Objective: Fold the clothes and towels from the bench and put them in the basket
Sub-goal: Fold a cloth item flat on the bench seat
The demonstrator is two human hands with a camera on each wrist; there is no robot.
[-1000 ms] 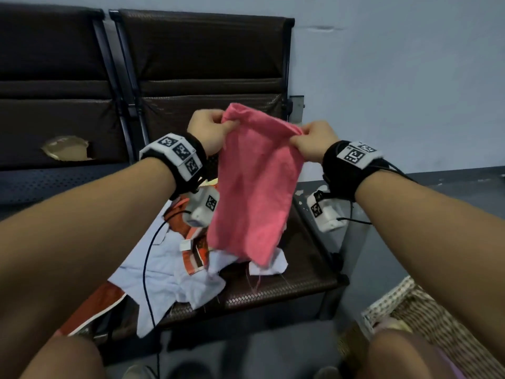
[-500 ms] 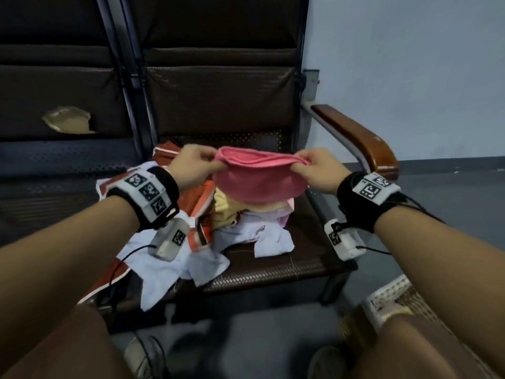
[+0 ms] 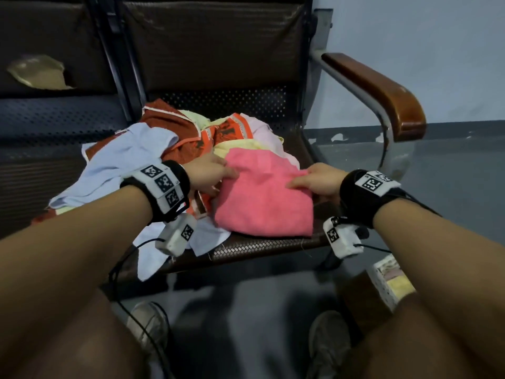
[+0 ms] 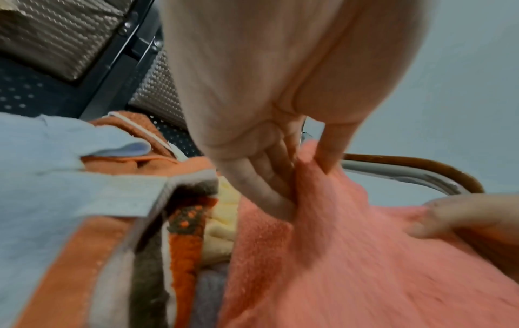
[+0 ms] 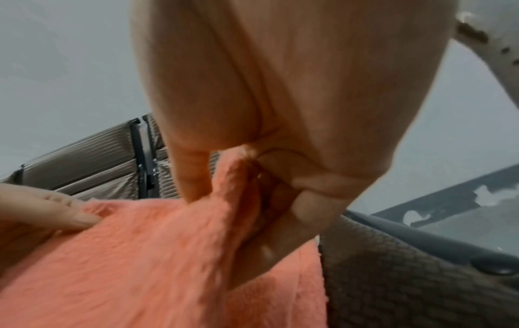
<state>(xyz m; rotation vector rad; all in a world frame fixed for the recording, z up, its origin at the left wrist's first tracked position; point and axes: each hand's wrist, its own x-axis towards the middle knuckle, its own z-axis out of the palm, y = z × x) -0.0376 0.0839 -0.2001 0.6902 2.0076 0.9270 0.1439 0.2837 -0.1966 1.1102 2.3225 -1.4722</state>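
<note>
A pink towel (image 3: 263,198) lies folded over on the brown woven bench seat (image 3: 259,246), partly on the pile of clothes. My left hand (image 3: 216,173) pinches its left corner between thumb and fingers (image 4: 269,184). At the right corner my right hand (image 3: 308,180) pinches the cloth, thumb on top and fingers (image 5: 283,213) underneath. The pink towel (image 4: 365,255) fills the lower right of the left wrist view, and the same towel (image 5: 140,266) spreads below my right palm. The basket (image 3: 385,280) shows at the lower right on the floor, with folded pale cloth inside.
A heap of unfolded laundry sits left of the towel: a light blue garment (image 3: 117,165), an orange patterned towel (image 3: 202,135), a pale yellow cloth (image 3: 237,146). A wooden armrest (image 3: 382,91) curves at the seat's right side. My knees and shoes fill the bottom.
The towel was held up hanging in the air; both hands brought it down and forward, doubling it over, and now it lies on the seat with the corners still pinched.
</note>
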